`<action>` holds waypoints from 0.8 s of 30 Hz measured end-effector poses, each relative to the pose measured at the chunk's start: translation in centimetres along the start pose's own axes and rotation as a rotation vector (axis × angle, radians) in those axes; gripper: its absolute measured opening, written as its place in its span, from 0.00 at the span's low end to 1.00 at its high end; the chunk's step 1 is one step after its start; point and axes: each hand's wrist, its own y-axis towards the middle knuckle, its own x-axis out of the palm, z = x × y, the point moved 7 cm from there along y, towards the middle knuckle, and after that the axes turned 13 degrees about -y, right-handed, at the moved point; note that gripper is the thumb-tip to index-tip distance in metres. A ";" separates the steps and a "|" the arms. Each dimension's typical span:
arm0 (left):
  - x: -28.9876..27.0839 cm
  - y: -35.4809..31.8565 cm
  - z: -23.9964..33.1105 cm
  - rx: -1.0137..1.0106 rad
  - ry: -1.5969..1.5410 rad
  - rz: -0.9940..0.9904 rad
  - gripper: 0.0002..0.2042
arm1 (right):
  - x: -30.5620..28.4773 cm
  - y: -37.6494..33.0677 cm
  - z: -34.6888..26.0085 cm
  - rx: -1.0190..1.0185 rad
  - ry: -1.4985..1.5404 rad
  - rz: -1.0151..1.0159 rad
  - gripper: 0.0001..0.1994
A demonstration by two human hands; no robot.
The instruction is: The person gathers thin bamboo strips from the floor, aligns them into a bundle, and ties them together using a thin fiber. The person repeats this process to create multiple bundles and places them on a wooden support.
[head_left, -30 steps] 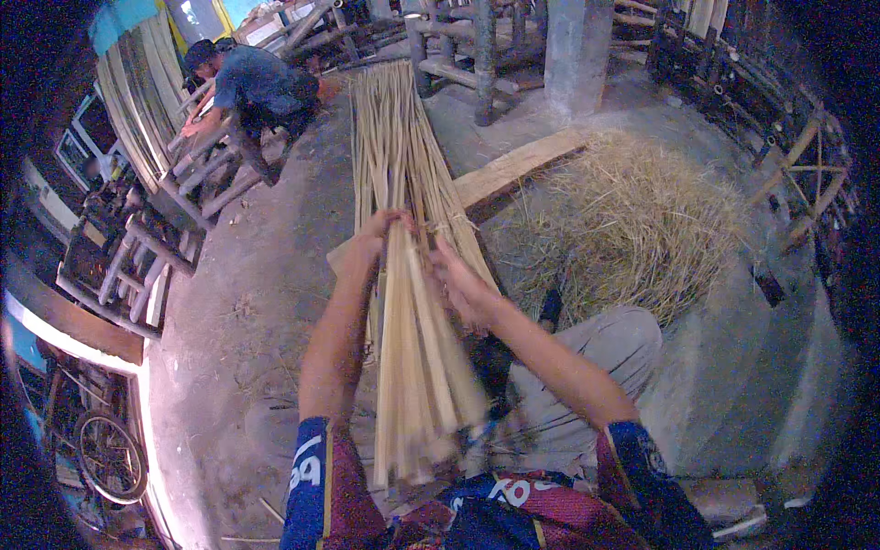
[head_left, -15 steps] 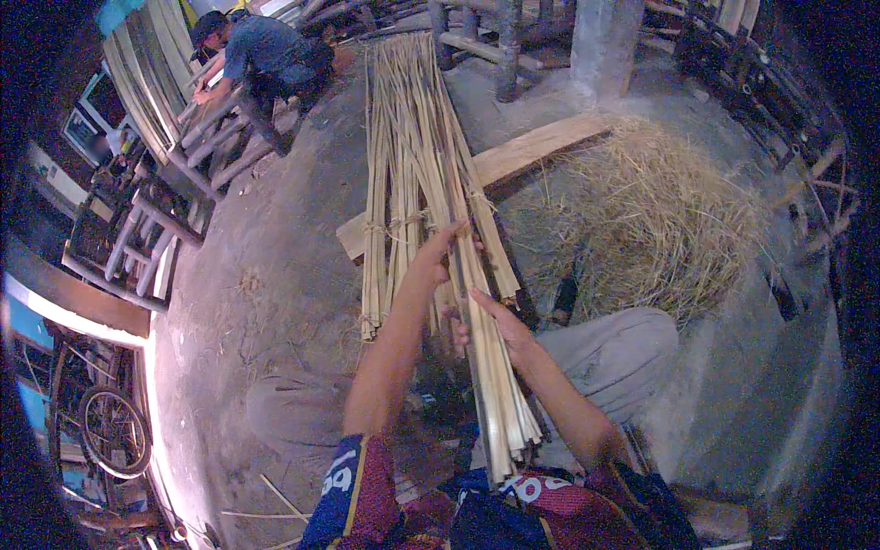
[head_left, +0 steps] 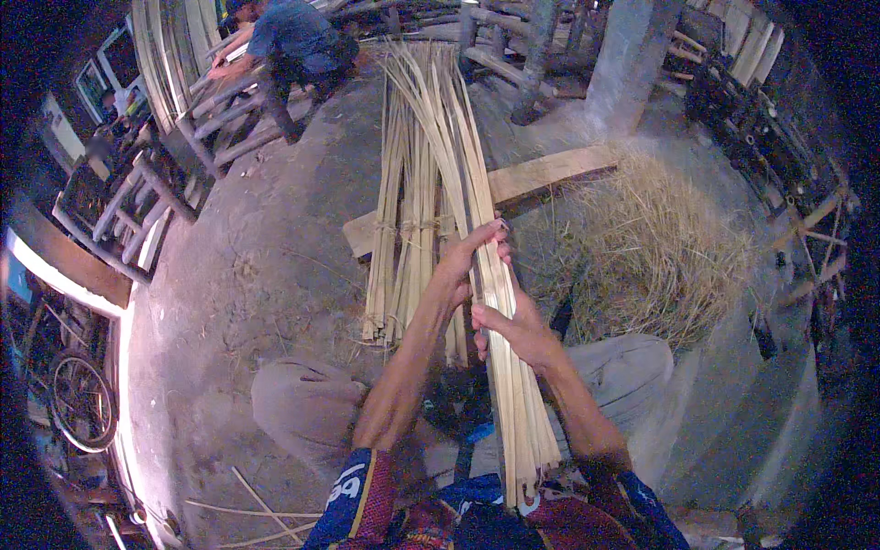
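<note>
Both hands are closed round one long bundle of thin, pale bamboo-like strips (head_left: pixel 518 403). My left hand (head_left: pixel 472 261) wraps it at about mid-length, its thumb across the top. Closer to my body, my right hand (head_left: pixel 518 325) grips the same bundle from the right. The bundle's near ends reach my shirt, and its far part slopes away over other strips. Left of it, tied bundles of similar strips (head_left: pixel 403 275) lie across a flat wooden plank (head_left: pixel 555 174). A thin tie (head_left: pixel 417 225) runs round them.
A heap of dry straw-like fibre (head_left: pixel 678 247) lies on the floor to the right. Loose strips (head_left: pixel 261 504) are at lower left. At the far left, a person (head_left: pixel 289 46) bends over a log frame (head_left: pixel 234 128). A pillar (head_left: pixel 632 64) stands behind.
The held bundle has shifted slightly right and looks more tightly gathered, apart from the tied ones. My right hand now wraps it more closely. The whole view has tilted a little.
</note>
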 end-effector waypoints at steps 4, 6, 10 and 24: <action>-5.4 1.9 0.4 -0.017 -0.086 0.037 0.12 | 0.8 3.2 3.5 0.015 -0.014 -0.018 0.10; -6.6 1.9 0.3 -0.006 -0.143 0.148 0.13 | 1.1 4.2 5.0 0.144 0.080 -0.051 0.09; -9.6 -0.7 0.2 -0.074 0.065 0.281 0.22 | 2.9 2.9 5.1 0.461 0.409 -0.074 0.11; -7.4 -7.8 -1.6 0.266 0.355 0.492 0.26 | 1.6 4.1 4.5 -0.049 -0.672 0.072 0.21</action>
